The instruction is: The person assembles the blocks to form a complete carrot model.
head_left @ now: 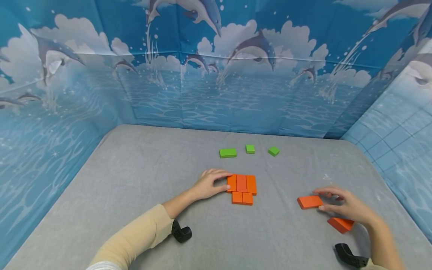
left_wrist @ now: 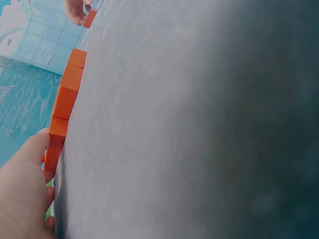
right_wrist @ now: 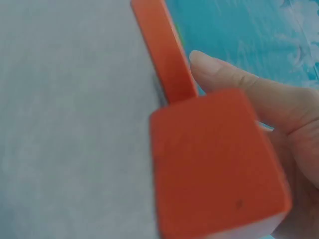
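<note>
My left hand (head_left: 210, 183) is at the left side of a cluster of orange blocks, its thumb and index finger pinching the leftmost block (head_left: 231, 183) at its near and far ends. Beside that block stand a middle block (head_left: 241, 183) and a right one (head_left: 251, 184). Two smaller orange blocks (head_left: 237, 197) lie against their near side. Over on the right, my right hand (head_left: 345, 204) pinches the right end of a flat orange block (head_left: 309, 202) between thumb and fingers. Another orange block (head_left: 341, 225), wedge-like in outline, lies under that hand and looms large in the right wrist view.
Toward the back of the grey cloth-covered table (head_left: 152, 157) lie a long green block (head_left: 228, 153), a small green block (head_left: 250, 149) and a turned green block (head_left: 273, 151). Dolphin-printed curtains (head_left: 216, 93) rise along the table's back and sides.
</note>
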The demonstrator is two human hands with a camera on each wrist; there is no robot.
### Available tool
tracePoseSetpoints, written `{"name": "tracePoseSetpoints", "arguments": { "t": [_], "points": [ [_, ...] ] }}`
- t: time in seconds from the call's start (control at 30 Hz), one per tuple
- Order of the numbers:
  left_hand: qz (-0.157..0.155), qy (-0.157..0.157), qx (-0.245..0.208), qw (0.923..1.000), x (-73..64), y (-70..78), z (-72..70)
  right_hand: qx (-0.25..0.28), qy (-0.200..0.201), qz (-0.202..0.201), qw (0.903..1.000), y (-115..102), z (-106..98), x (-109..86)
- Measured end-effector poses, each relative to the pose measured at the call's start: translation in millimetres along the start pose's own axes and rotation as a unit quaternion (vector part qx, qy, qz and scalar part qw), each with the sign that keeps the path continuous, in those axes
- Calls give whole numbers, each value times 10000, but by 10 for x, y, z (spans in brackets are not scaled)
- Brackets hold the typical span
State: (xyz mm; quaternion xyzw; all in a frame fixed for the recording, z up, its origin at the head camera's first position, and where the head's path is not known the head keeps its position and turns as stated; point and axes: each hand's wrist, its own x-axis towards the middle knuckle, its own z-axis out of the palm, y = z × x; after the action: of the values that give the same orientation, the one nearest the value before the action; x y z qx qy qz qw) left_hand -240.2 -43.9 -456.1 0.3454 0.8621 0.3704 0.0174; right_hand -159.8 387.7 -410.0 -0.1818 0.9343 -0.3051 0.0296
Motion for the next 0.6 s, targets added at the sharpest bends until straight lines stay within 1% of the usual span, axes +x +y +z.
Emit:
{"name": "tracePoseSetpoints", "arguments": {
  "t": [0.17, 0.3, 0.4, 0.6],
  "points": [
    [82, 42, -2, 10000, -3, 7, -2, 28, -103, 283, 9995, 61, 4, -14],
    [107, 43, -19, 9999, -4, 6, -4, -46, -64, 472, 9989, 70, 25, -4],
    [96, 27, -23, 9999, -4, 0, -3, -57, 2, 490, 9988, 73, 38, 1],
    [93, 37, -29, 9999, -3, -6, 4, -95, 138, 360, 9992, 75, 54, 1]
  ]
}}
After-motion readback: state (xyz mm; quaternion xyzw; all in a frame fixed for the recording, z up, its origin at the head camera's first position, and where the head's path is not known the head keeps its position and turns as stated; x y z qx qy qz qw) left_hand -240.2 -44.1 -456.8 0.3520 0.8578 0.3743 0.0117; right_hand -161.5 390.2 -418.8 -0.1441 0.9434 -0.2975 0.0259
